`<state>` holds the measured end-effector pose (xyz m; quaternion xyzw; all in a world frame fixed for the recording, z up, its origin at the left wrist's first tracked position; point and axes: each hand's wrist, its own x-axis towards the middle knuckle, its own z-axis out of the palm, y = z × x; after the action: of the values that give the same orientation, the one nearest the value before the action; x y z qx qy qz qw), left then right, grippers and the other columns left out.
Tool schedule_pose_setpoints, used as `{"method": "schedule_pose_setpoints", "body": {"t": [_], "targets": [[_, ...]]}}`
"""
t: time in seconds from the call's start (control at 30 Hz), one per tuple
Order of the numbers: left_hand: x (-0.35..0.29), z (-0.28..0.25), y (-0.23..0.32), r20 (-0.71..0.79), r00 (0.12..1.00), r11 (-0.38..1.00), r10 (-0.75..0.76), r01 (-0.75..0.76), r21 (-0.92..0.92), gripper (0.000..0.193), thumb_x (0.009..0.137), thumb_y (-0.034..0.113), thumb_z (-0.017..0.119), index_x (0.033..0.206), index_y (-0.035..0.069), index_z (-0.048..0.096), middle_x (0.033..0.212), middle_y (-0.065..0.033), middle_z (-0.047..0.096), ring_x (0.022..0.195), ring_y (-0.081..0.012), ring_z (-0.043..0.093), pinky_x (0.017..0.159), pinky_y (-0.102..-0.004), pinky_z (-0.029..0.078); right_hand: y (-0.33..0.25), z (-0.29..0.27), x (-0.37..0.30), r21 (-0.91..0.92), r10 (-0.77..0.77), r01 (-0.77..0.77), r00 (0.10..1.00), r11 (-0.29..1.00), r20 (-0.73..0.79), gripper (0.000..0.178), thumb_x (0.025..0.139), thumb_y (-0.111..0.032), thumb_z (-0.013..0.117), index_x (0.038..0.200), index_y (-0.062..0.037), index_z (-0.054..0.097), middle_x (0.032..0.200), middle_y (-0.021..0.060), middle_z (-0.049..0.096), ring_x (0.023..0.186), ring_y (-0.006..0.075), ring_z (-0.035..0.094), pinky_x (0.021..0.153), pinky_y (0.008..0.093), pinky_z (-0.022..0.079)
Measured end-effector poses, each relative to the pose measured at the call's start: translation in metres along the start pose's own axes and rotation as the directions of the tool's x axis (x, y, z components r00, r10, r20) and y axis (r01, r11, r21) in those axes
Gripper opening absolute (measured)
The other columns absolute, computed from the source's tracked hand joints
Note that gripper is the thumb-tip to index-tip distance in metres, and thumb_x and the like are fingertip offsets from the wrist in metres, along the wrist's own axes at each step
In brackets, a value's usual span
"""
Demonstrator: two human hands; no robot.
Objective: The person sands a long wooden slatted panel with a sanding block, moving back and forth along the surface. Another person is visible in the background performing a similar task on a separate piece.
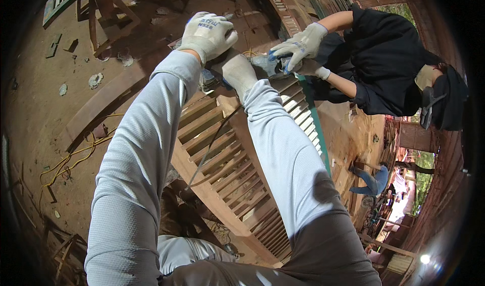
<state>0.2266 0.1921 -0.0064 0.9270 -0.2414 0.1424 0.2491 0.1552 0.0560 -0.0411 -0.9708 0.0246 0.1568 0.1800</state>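
Note:
Both of my hands wear whitish work gloves and reach forward over a slatted wooden shutter panel. My left hand is closed, its back turned up; whatever lies inside its fingers is hidden. Just below and to its right, my right hand bends down over a dark and bluish-grey tool, with its fingers mostly out of sight. A dark cord runs from under my right wrist across the slats. To the right, a co-worker's gloved hands bear on another grey tool over a green-edged slatted panel.
The co-worker in black leans in from the right. A curved wooden board and yellow cable lie on the dirt floor at left. Wooden frames stand at the far left. Another person in blue bends down farther off.

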Motion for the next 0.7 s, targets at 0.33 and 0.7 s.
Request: {"method": "schedule_pose_setpoints", "body": {"t": [0.33,0.7], "targets": [[-0.081,0.028,0.140,0.016,0.986,0.974,0.168,-0.164,-0.155,0.028,0.084,0.036,0.061,0.079,0.014,0.078,0.087,-0.0085,0.075,0.091,-0.0248,0.070,0.096,-0.0412,0.048,0.096,0.010,-0.133,-0.053,0.105,-0.099,0.986,0.994,0.130,0.055,0.103,-0.036,0.056,0.151,-0.0125,0.046,0.151,0.0115,0.051,0.138,0.0242,0.049,0.113,0.0396,0.042],[-0.229,0.064,0.321,0.083,0.898,0.792,0.431,-0.333,-0.511,0.023,0.083,0.033,0.063,0.073,0.012,0.064,0.079,-0.0090,0.062,0.084,-0.0277,0.063,0.089,-0.0431,0.048,0.214,0.069,-0.370,0.865,0.410,-0.248,0.911,0.436,0.055,0.057,0.101,-0.036,0.060,0.150,-0.0102,0.047,0.148,0.0163,0.054,0.134,0.0238,0.054,0.110,0.0367,0.045]]}}
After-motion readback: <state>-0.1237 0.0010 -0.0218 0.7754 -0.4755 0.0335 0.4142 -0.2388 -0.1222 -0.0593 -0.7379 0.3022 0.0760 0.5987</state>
